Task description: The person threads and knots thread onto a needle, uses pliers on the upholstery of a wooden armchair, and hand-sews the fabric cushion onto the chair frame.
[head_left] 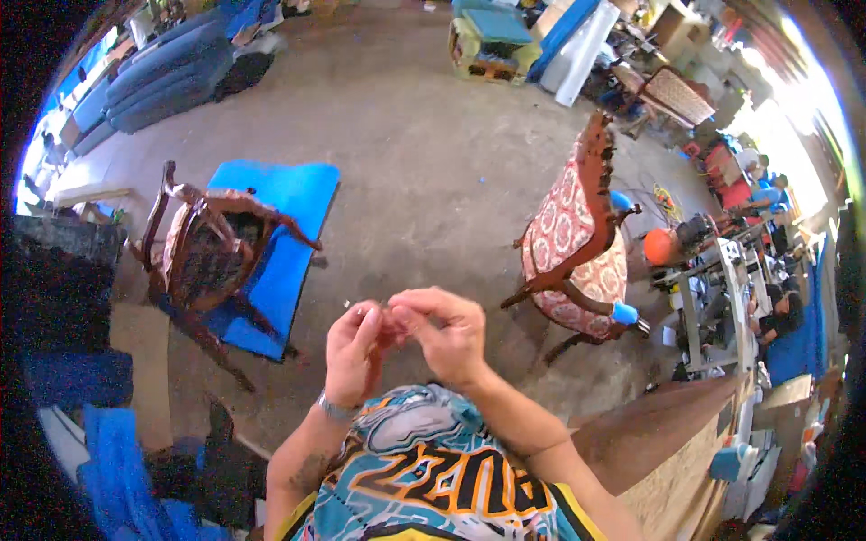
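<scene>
My left hand [352, 353] and my right hand [446, 335] meet in front of my chest. Thumb and fingers of both are pinched together, fingertips close to each other. Whatever they hold, if anything, is too small to make out; a tiny pale speck shows by the left fingertips. Ahead to the right stands an upholstered armchair [573, 225] with a carved dark wood frame, red and cream patterned fabric and blue wrapping on its arms. On the left, a wooden chair [212, 248] lies tipped, its underside showing, partly over a blue sheet [302, 212]. Neither hand touches a chair.
A blue-grey sofa [171, 77] sits far left, and a yellowish armchair [492, 45] with a blue-green top stands at the back. Along the right are a cluttered workbench frame [726, 288] and an orange round object [661, 246]. Blue cloth [126, 469] lies at lower left.
</scene>
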{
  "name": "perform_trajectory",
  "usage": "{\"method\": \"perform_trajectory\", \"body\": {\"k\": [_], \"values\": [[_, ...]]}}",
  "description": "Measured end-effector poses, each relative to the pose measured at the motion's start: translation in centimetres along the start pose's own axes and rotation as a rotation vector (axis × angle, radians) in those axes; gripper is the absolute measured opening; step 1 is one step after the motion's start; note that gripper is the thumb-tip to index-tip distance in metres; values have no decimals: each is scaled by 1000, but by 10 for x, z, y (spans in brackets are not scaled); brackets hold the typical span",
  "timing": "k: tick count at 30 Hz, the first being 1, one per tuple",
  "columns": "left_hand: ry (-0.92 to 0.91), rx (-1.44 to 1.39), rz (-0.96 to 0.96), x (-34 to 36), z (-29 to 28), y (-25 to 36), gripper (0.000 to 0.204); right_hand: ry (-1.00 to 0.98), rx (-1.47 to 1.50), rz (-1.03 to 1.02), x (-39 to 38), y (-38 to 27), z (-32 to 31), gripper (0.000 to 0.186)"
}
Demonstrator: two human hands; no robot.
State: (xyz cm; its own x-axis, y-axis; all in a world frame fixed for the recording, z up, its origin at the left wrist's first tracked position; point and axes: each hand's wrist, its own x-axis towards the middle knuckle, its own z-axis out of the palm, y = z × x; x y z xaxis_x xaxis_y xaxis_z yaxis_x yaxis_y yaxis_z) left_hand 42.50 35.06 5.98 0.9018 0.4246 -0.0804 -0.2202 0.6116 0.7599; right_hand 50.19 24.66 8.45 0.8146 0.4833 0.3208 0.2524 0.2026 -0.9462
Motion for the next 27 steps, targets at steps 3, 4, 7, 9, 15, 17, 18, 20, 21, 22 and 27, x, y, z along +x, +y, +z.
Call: {"method": "perform_trajectory", "body": {"k": [3,4,7,9,15,17,18,20,21,22,27], "values": [[-73,-94,-182,-1,2,6,19,9,-37,-11,-1,-7,-4,9],[-60,-126,-188,0,5,5,18,15,-35,-11,-2,-8,-5,9],[-95,-185,-143,2,9,3,18,15,-101,-82,-1,-12,-7,8],[-121,-174,-154,2,10,2,17,23,-112,-119,-1,-14,-8,8],[-154,-229,-136,1,9,0,17,29,-74,-17,-3,-21,-7,9],[-147,-186,-156,2,8,0,14,39,-142,-66,-3,-21,-7,9],[-142,-161,-154,2,8,0,14,53,-210,-104,-2,-21,-7,9],[-130,-200,-168,2,7,0,17,44,-238,-145,-1,-20,-7,9],[-127,-181,-169,2,7,0,17,47,-277,-177,0,-19,-7,9],[-121,-192,-167,2,7,-1,17,41,-275,-167,0,-19,-7,9],[-122,-228,-155,1,9,-2,15,67,-364,-247,1,-19,-9,8]]}}
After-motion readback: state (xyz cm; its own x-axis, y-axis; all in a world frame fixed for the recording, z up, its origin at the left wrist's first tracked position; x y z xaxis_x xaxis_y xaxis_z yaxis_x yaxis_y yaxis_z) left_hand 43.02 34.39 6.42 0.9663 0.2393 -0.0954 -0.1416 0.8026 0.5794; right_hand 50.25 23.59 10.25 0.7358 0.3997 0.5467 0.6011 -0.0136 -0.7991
